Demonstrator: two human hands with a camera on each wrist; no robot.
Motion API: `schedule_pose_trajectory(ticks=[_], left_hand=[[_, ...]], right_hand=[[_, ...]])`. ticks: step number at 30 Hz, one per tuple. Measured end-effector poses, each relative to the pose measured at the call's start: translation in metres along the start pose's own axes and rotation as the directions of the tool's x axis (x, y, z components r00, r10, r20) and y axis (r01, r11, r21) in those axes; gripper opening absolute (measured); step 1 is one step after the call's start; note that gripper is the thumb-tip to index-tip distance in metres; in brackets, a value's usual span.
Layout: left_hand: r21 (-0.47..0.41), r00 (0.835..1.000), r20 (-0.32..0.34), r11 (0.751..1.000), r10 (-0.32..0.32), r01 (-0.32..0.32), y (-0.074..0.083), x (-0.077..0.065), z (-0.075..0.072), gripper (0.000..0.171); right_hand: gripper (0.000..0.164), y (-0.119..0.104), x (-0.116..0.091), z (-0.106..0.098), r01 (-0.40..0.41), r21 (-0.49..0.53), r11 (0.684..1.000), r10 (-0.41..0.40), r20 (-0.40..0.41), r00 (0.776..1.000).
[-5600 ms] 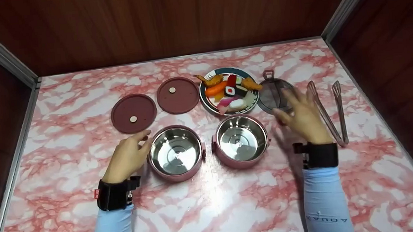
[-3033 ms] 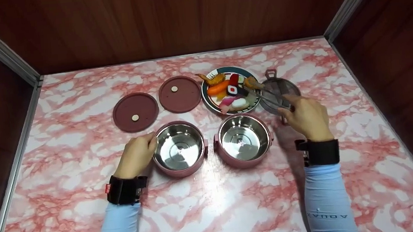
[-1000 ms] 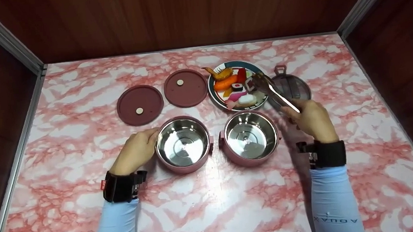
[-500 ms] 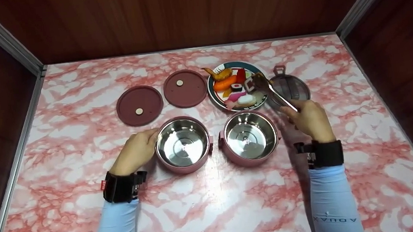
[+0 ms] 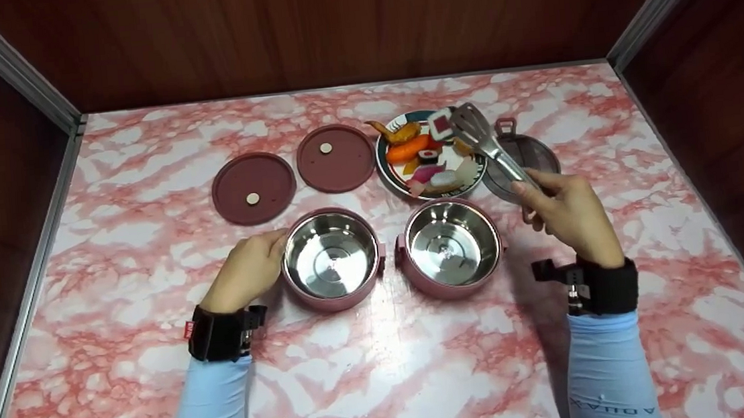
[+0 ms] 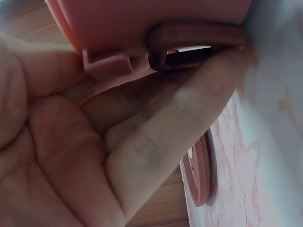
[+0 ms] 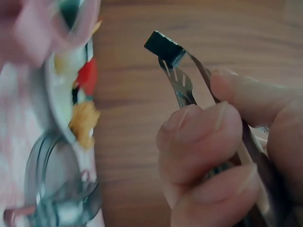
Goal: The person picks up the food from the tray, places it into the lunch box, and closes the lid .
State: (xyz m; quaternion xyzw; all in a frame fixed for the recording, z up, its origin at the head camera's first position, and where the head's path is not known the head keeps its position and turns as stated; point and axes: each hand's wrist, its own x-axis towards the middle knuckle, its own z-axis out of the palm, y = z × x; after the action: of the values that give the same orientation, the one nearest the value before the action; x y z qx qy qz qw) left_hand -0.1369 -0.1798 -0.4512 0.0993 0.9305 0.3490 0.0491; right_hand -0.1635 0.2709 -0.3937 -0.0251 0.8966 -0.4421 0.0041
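Observation:
My left hand point(image 5: 246, 270) grips the side of the left pink lunch pot point(image 5: 336, 302), which has a steel lining. In the left wrist view, its fingers curl about the pot's dark red handle point(image 6: 199, 35). My right hand point(image 5: 567, 212) holds metal tongs point(image 5: 502, 157) with thumb and fingers round the arms. Pinched in the slotted tips is a sushi roll point(image 5: 441, 125) with white rice and a red centre, raised over the plate's far edge. The right wrist view shows its dark side. Other toy food fills much of the plate point(image 5: 382, 168).
A second pink pot point(image 5: 453, 291) stands right of the first. Two dark red round lids point(image 5: 251, 179) lie at the back left. A transparent lid point(image 5: 536, 157) with a loop lies right of the plate. Wooden walls enclose the back and sides of the marbled table point(image 5: 387, 383).
The tongs, first lying at the right, were picked up and pinched a sushi roll, now lifted off the plate. My left hand moved from beside the left pot to grip it.

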Motion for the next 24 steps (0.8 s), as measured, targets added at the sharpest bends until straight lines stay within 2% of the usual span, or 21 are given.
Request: schedule_pose_trajectory(ticks=[8,13,17,20,24], left_hand=[[0.006,1.000,-0.018,1.000,0.019,-0.019,0.001,0.001,0.001,0.034],[0.003,1.000,-0.015,1.000,0.008,-0.007,0.001,0.001,0.001,0.032],[-0.006,1.000,-0.016,1.000,0.004,-0.004,0.002,0.002,0.000,0.030],[-0.007,1.000,-0.020,1.000,0.010,-0.011,0.002,0.002,0.000,0.030],[-0.009,1.000,-0.016,1.000,0.006,-0.007,0.002,0.001,0.000,0.030]], right_hand=[[0.057,-0.035,-0.017,0.022,0.065,-0.030,0.997,-0.061,0.107,0.992],[0.047,-0.053,-0.028,0.053,0.199,-0.093,0.976,-0.177,0.201,0.964],[0.040,-0.065,-0.035,0.078,0.315,-0.148,0.937,-0.273,0.248,0.930],[0.028,-0.070,-0.037,0.094,0.405,-0.211,0.890,-0.350,0.256,0.901],[0.020,-0.074,-0.041,0.109,0.455,-0.287,0.843,-0.382,0.278,0.882]])
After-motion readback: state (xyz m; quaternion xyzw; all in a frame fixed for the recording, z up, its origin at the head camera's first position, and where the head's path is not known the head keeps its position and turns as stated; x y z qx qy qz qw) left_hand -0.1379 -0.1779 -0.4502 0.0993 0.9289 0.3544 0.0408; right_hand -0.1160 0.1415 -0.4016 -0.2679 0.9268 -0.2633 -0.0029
